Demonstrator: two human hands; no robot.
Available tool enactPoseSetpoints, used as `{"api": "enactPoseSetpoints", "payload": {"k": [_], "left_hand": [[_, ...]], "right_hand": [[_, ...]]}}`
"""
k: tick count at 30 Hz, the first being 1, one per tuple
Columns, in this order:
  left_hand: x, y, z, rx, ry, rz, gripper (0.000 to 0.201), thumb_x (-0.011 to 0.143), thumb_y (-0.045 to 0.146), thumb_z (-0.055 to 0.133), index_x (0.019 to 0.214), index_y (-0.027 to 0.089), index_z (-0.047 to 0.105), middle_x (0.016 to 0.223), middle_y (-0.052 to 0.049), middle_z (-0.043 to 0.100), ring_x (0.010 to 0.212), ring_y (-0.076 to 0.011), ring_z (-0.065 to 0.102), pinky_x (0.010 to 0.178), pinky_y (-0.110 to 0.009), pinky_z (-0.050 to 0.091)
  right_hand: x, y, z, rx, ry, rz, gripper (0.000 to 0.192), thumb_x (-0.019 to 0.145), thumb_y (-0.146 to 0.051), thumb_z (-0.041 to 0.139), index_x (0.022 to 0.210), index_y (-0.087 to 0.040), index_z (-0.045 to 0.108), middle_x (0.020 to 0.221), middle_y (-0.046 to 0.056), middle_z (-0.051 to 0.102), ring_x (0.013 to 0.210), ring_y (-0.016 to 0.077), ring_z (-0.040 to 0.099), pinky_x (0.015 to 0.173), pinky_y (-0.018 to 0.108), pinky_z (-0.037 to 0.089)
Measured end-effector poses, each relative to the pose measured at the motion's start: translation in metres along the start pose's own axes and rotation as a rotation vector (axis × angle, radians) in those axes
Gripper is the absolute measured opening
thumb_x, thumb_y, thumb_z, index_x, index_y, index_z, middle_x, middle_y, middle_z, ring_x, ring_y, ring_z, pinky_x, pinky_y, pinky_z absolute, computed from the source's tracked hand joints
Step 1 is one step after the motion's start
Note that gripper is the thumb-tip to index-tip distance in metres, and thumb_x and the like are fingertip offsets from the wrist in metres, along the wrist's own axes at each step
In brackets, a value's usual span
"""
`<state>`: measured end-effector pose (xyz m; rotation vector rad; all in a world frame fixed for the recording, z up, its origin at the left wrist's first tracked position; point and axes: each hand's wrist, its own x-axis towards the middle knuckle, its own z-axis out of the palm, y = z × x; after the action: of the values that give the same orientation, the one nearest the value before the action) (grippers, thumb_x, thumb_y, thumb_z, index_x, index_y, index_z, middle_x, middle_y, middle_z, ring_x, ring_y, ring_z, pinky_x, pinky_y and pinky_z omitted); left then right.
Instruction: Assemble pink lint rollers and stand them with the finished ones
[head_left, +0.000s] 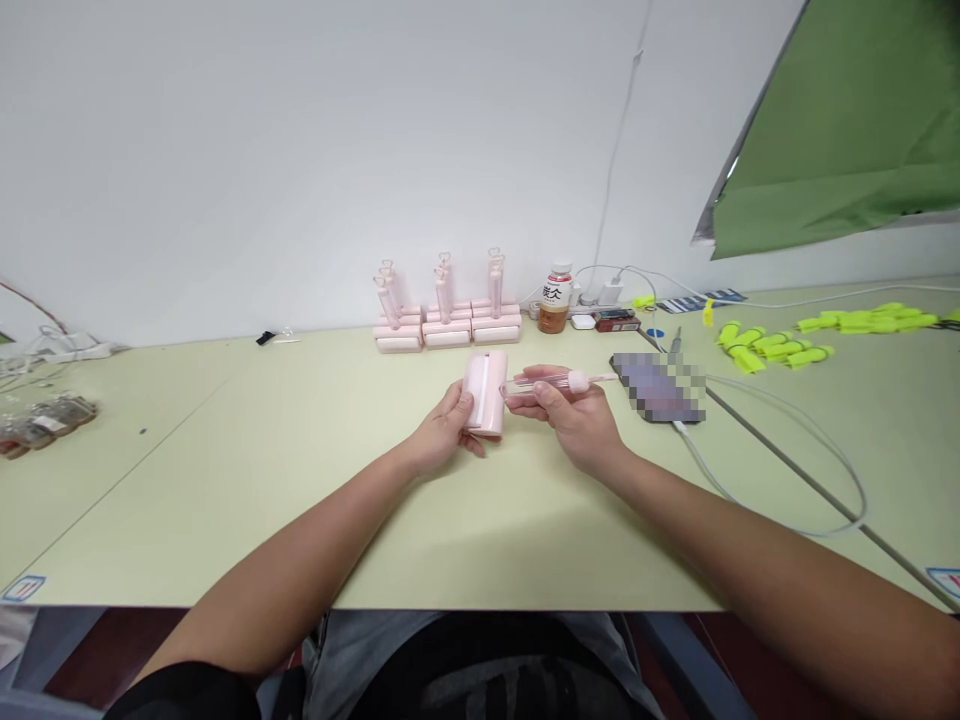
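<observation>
My left hand (442, 425) grips a pink box-shaped piece (493, 395) with a pale panel along one side, holding it above the table. In my right hand (581, 420) lies a slim clear-and-pink stick (551, 384), pinched under the thumb. It has a whitish collar, and a thin rod points right from it. The stick's left end is close beside the pink piece; whether they touch I cannot tell. Behind my hands stand several similar pink pieces (448, 332) with upright sticks (495, 290) ending in small loops.
A drink bottle (553, 300) stands by the wall. Right of my hands lies a phone (652, 388) with a white cable (832, 460). Several yellow-green pieces (780, 345) are farther right. Bagged items (56, 420) and a power strip (79, 345) sit at the left.
</observation>
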<state>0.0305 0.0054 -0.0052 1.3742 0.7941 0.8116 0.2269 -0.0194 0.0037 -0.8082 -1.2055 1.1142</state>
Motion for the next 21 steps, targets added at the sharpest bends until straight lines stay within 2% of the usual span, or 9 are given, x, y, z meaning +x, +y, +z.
{"api": "enactPoseSetpoints", "payload": {"k": [2, 4, 6, 9, 11, 12, 16, 18, 21], "left_hand": [[0.0, 0.003, -0.001, 0.104, 0.013, -0.016, 0.063, 0.089, 0.066, 0.044, 0.133, 0.021, 0.04, 0.092, -0.006, 0.062, 0.073, -0.0199, 0.068, 0.055, -0.028, 0.052], [-0.001, 0.007, -0.003, 0.305, 0.091, -0.004, 0.062, 0.091, 0.068, 0.034, 0.121, 0.017, 0.052, 0.087, -0.007, 0.064, 0.073, -0.0207, 0.066, 0.054, -0.029, 0.051], [-0.003, 0.011, -0.002, 0.571, 0.206, 0.1, 0.062, 0.093, 0.066, 0.03, 0.118, 0.016, 0.057, 0.101, -0.01, 0.065, 0.084, -0.0227, 0.064, 0.066, -0.033, 0.053], [-0.009, 0.013, 0.007, 0.983, 0.28, 0.342, 0.066, 0.086, 0.061, 0.052, 0.137, 0.019, 0.046, 0.138, -0.015, 0.05, 0.115, -0.0311, 0.054, 0.094, -0.042, 0.047], [-0.012, 0.01, 0.016, 1.208, 0.274, 0.416, 0.082, 0.076, 0.051, 0.068, 0.145, 0.021, 0.036, 0.147, -0.016, 0.039, 0.123, -0.0364, 0.046, 0.1, -0.049, 0.042], [-0.012, 0.009, 0.019, 1.289, 0.271, 0.419, 0.083, 0.074, 0.043, 0.071, 0.146, 0.022, 0.034, 0.146, -0.015, 0.039, 0.123, -0.0369, 0.045, 0.1, -0.05, 0.042], [-0.007, 0.005, 0.016, 1.35, 0.315, 0.363, 0.069, 0.078, 0.021, 0.059, 0.143, 0.021, 0.036, 0.13, -0.014, 0.051, 0.112, -0.0303, 0.055, 0.093, -0.043, 0.048], [-0.003, 0.007, 0.004, 1.28, 0.363, 0.333, 0.062, 0.078, 0.021, 0.059, 0.138, 0.019, 0.042, 0.127, -0.013, 0.054, 0.109, -0.0282, 0.058, 0.092, -0.039, 0.049], [0.001, 0.016, -0.025, 1.158, 0.509, 0.283, 0.054, 0.078, 0.028, 0.062, 0.13, 0.017, 0.052, 0.121, -0.012, 0.06, 0.106, -0.0283, 0.061, 0.092, -0.038, 0.05]], "right_hand": [[-0.002, -0.002, 0.002, -0.03, 0.011, -0.023, 0.047, 0.074, -0.054, 0.075, 0.101, -0.017, 0.064, 0.095, 0.009, 0.075, 0.078, 0.0221, 0.074, 0.081, 0.046, 0.062], [-0.002, -0.003, 0.002, -0.065, 0.032, -0.043, 0.046, 0.075, -0.055, 0.074, 0.099, -0.016, 0.065, 0.092, 0.009, 0.075, 0.076, 0.0226, 0.073, 0.078, 0.046, 0.063], [-0.003, -0.001, 0.002, -0.104, 0.062, -0.064, 0.044, 0.075, -0.054, 0.075, 0.096, -0.016, 0.067, 0.094, 0.01, 0.074, 0.076, 0.0225, 0.073, 0.077, 0.045, 0.063], [-0.003, 0.0, 0.002, -0.113, 0.087, -0.067, 0.042, 0.075, -0.052, 0.075, 0.094, -0.015, 0.069, 0.095, 0.01, 0.074, 0.079, 0.0226, 0.073, 0.08, 0.045, 0.063], [-0.003, -0.001, 0.002, -0.086, 0.076, -0.048, 0.043, 0.077, -0.054, 0.073, 0.094, -0.014, 0.069, 0.089, 0.009, 0.074, 0.079, 0.0234, 0.073, 0.08, 0.046, 0.062], [-0.004, -0.002, 0.002, -0.076, 0.062, -0.039, 0.044, 0.077, -0.055, 0.073, 0.094, -0.014, 0.068, 0.087, 0.009, 0.074, 0.079, 0.0236, 0.073, 0.08, 0.046, 0.063], [-0.007, -0.005, 0.003, -0.073, -0.068, -0.045, 0.043, 0.077, -0.053, 0.074, 0.1, -0.016, 0.067, 0.094, 0.009, 0.074, 0.085, 0.024, 0.072, 0.084, 0.045, 0.061], [-0.009, -0.005, 0.003, -0.08, -0.117, -0.076, 0.043, 0.079, -0.049, 0.073, 0.108, -0.018, 0.064, 0.101, 0.008, 0.072, 0.093, 0.024, 0.071, 0.088, 0.045, 0.059], [-0.012, -0.005, 0.002, -0.121, -0.121, -0.097, 0.042, 0.084, -0.044, 0.069, 0.118, -0.021, 0.058, 0.111, 0.009, 0.069, 0.097, 0.0231, 0.07, 0.088, 0.044, 0.058]]}}
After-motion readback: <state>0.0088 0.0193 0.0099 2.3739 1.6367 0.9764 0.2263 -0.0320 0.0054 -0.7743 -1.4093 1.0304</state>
